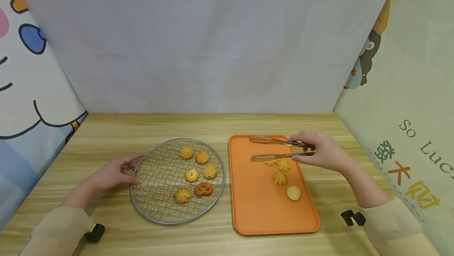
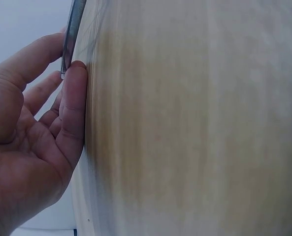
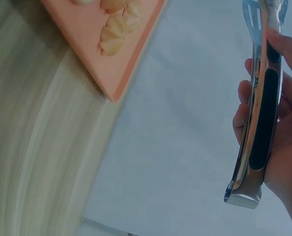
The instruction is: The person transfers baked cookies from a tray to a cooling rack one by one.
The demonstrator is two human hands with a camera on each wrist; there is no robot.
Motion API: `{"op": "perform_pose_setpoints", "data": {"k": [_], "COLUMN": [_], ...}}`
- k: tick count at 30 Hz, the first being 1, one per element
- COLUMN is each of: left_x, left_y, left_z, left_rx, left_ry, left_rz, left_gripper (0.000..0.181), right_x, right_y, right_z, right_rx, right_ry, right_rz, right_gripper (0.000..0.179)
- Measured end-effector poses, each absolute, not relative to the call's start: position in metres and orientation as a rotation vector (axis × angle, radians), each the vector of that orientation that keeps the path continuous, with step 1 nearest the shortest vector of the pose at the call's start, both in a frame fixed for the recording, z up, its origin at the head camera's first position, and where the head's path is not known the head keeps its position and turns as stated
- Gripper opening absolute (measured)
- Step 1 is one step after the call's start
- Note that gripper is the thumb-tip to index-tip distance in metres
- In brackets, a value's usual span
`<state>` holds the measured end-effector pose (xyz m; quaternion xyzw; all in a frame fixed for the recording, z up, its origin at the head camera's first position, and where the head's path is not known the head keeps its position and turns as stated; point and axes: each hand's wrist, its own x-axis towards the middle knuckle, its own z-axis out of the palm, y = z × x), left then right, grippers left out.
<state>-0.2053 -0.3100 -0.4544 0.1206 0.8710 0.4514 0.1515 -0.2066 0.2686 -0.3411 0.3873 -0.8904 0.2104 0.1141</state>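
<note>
My left hand (image 1: 116, 172) holds the near-left rim of a round wire cooling rack (image 1: 150, 214), thumb and fingertips at its edge; the left wrist view shows the metal rim (image 2: 73, 37) between them. Several cookies lie on the rack, among them a pretzel-shaped one (image 1: 203, 189) and a flower-shaped one (image 1: 182, 195). In my right hand (image 1: 320, 151) is a pair of metal tongs (image 3: 244, 162) with dark grips, their slotted tips spread apart over an orange tray (image 1: 269, 216). Nothing sits between the tips. Beneath and below them, on the tray, are flower-shaped cookies (image 1: 280, 178) and a plain round cookie (image 1: 293, 193).
Rack and tray stand side by side on a wood-grain table (image 1: 170, 242), a narrow gap between them. A pale cloth backdrop (image 1: 213, 51) rises at the table's far edge. Printed cloths hang at left (image 1: 32, 70) and right (image 1: 408, 90).
</note>
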Motion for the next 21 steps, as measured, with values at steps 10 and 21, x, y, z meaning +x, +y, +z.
{"op": "perform_pose_setpoints", "data": {"k": [10,21], "left_x": [-0.203,-0.203], "left_y": [-0.308,-0.309], "left_z": [-0.451,-0.45], "left_rx": [0.368,0.378], "left_ry": [2.485,2.466], "left_rz": [1.318,1.344], "left_gripper": [0.091,0.09], "right_x": [-0.207,-0.209], "right_y": [0.286,0.297], "right_z": [-0.351,-0.365], "right_rx": [1.062,0.963], "right_ry": [-2.605,-2.694], "right_rz": [0.551,0.479], "right_gripper": [0.038,0.037]}}
